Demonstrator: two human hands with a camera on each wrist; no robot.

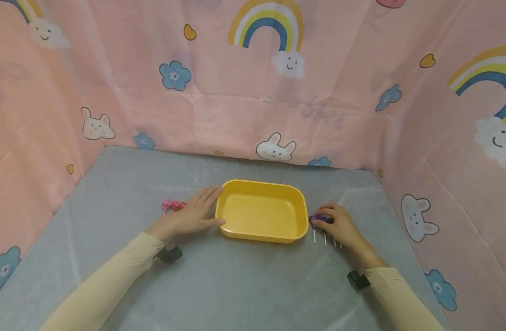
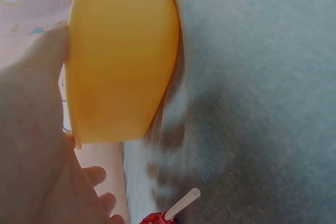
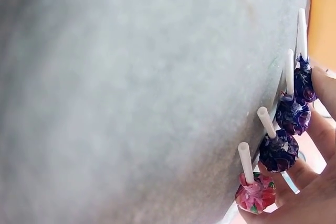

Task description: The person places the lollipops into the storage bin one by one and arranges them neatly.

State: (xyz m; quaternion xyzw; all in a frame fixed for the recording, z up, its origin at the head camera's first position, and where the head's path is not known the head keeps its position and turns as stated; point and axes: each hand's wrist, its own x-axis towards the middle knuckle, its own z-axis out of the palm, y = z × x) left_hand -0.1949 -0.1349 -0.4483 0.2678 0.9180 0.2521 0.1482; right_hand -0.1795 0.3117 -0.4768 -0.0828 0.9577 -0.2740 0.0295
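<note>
A yellow plastic basin (image 1: pixel 261 236) sits mid-table. My left hand (image 1: pixel 195 214) rests against its left side, fingers fairly straight at the rim and thumb at the near-left corner. To the right of the basin, three purple-wrapped lollipops (image 3: pixel 293 114) and a pink-red one (image 3: pixel 255 192) stand in a row, white sticks pointing toward me. My right hand (image 1: pixel 339 225) is over this row. Its thumb and fingers pinch the purple lollipop (image 3: pixel 304 85) closest to the basin. The pink-red one is hidden under that hand in the head view.
Left of the basin, beside my left hand, lie a pink lollipop (image 1: pixel 167 205) and red ones (image 1: pixel 178 205), partly covered by the hand. Grey cloth covers the table (image 1: pixel 236 285). A pink printed curtain (image 1: pixel 219 110) encloses the back and both sides.
</note>
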